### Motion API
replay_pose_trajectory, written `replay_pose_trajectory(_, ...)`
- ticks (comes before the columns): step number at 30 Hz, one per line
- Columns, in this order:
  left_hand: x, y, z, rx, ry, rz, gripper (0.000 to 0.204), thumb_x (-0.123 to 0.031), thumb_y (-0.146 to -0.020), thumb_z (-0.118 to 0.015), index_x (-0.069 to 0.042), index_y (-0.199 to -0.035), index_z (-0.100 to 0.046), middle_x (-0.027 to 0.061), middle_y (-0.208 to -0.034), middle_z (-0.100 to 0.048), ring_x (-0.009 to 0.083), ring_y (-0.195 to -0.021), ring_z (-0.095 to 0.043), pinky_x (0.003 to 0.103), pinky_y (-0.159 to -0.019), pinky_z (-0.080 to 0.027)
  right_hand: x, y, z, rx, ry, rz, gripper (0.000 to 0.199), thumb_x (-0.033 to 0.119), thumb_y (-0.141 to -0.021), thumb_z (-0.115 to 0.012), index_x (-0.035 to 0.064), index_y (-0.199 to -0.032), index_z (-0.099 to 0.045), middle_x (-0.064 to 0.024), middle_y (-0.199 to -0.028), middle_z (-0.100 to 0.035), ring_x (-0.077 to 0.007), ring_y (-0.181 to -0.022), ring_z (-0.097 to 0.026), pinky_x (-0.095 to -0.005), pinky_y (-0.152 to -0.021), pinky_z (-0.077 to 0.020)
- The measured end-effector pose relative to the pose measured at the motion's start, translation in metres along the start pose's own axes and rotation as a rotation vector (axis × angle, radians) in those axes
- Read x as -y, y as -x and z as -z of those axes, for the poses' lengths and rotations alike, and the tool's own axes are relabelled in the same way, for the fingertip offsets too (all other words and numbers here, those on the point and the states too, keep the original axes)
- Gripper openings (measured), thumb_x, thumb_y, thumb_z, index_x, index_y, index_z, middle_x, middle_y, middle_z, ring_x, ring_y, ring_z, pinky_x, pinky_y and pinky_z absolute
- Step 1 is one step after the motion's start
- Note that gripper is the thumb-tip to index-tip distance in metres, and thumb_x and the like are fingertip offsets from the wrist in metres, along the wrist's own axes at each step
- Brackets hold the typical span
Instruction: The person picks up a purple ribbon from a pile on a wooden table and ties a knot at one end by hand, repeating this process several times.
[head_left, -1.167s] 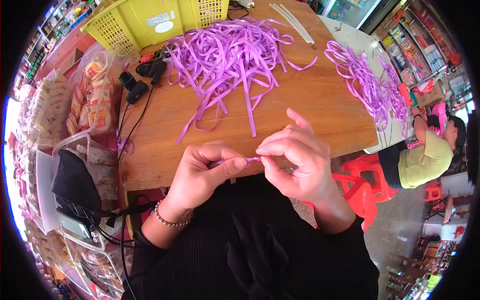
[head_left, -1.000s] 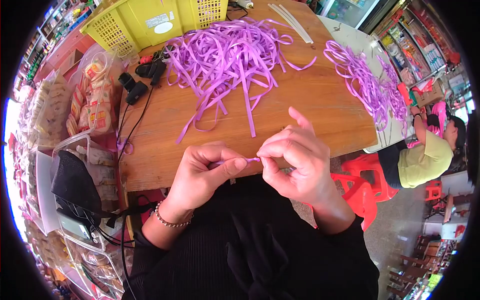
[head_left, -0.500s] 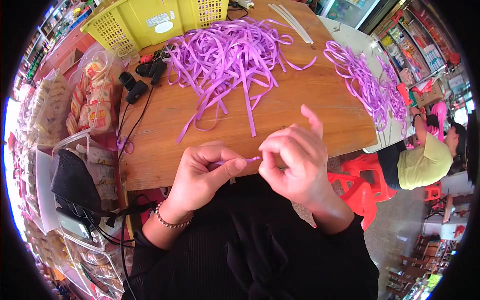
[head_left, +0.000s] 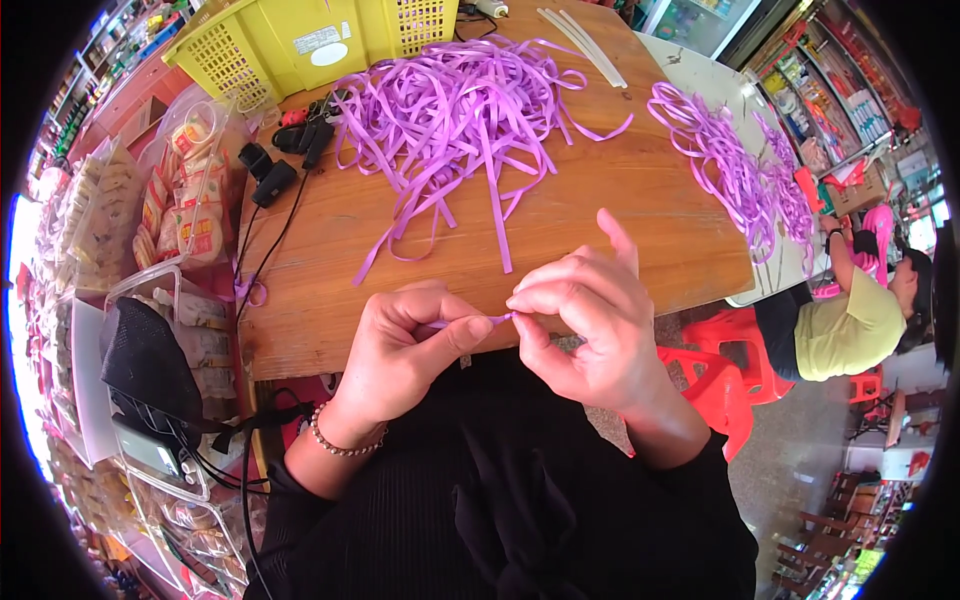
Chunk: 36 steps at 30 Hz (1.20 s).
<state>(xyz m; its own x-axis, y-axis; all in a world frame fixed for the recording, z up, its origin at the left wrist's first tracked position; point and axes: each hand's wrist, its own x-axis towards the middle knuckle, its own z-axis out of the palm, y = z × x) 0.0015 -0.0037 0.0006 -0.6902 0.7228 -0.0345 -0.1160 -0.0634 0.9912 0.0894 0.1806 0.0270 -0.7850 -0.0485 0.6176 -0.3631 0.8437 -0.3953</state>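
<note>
Between thumb and forefinger, my left hand (head_left: 415, 335) pinches a short length of purple ribbon (head_left: 499, 319), whose end points toward the right. My right hand (head_left: 590, 325) has its thumb and forefinger closed at that ribbon's tip; the little finger is raised. Both hands are above the near edge of the wooden table (head_left: 620, 210). Farther back lies a large loose heap of purple ribbons (head_left: 450, 110), with a few strands trailing toward me. What the left palm covers of the held ribbon is hidden.
A yellow plastic basket (head_left: 320, 40) stands at the back. Black cabled devices (head_left: 268, 180) lie at the table's left, beside packed food bags (head_left: 190, 200). More purple ribbons (head_left: 725, 165) rest on a white table at right. Red stools (head_left: 715, 385) and a person in yellow (head_left: 850, 335) are beyond.
My right thumb and forefinger have come onto the ribbon's tip, where a gap was before. The left hand stays in place.
</note>
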Motion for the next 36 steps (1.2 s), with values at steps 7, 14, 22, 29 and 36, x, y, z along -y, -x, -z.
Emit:
replay_pose_trajectory(7, 0.002, -0.001, -0.002, 0.010, -0.029, -0.041, 0.011, -0.008, -0.086, -0.070, 0.001, -0.080, -0.068, -0.0028, -0.069, -0.053, 0.0045, -0.060, -0.046, 0.022, -0.054, -0.036, 0.002, 0.002, -0.008, -0.060, 0.091, -0.013, 0.014, 0.001, -0.070, -0.067, 0.0107, -0.078, -0.060, 0.0013, -0.075, -0.063, -0.0157, -0.064, -0.058, -0.0513, -0.105, -0.0283)
replay_pose_trajectory(14, 0.001, -0.003, 0.000, 0.011, 0.110, 0.010, 0.012, -0.010, -0.087, -0.069, 0.000, -0.081, -0.069, -0.0022, -0.068, -0.052, 0.0051, -0.060, -0.048, 0.022, -0.053, -0.037, -0.007, 0.007, -0.008, 0.062, -0.598, -0.371, 0.018, 0.004, -0.079, -0.064, 0.0054, -0.098, -0.064, -0.0014, -0.086, -0.067, -0.0167, -0.080, -0.064, -0.0484, -0.104, -0.0336)
replay_pose_trajectory(22, 0.005, -0.004, -0.002, 0.033, 0.027, -0.030, 0.013, -0.011, -0.087, -0.068, 0.001, -0.081, -0.068, -0.0013, -0.069, -0.056, 0.0049, -0.061, -0.050, 0.022, -0.054, -0.039, -0.003, 0.005, -0.013, 0.094, -0.178, -0.111, 0.006, 0.005, -0.080, -0.064, 0.0080, -0.080, -0.059, -0.0016, -0.068, -0.061, -0.0193, -0.064, -0.061, -0.0502, -0.103, -0.0350)
replay_pose_trajectory(29, 0.004, -0.016, 0.009, -0.042, 0.469, 0.018, 0.014, -0.015, -0.092, -0.061, -0.003, -0.090, -0.068, -0.0061, -0.064, -0.048, 0.0025, -0.058, -0.040, 0.019, -0.051, -0.032, -0.021, 0.012, -0.013, 0.201, -0.917, -0.465, 0.052, 0.016, -0.081, -0.072, -0.0017, -0.126, -0.051, -0.0105, -0.115, -0.061, -0.0163, -0.103, -0.058, -0.0376, -0.097, -0.0428)
replay_pose_trajectory(36, -0.009, -0.045, 0.013, 0.043, 0.984, -0.029, 0.016, -0.025, -0.098, -0.052, -0.012, -0.102, -0.058, -0.0074, -0.066, -0.031, 0.0049, -0.058, -0.028, 0.018, -0.048, -0.023, -0.001, 0.035, -0.075, 0.297, -0.669, -0.267, 0.043, 0.021, -0.080, -0.072, -0.0005, -0.114, -0.058, -0.0187, -0.105, -0.062, -0.0311, -0.100, -0.061, -0.0375, -0.089, -0.0465)
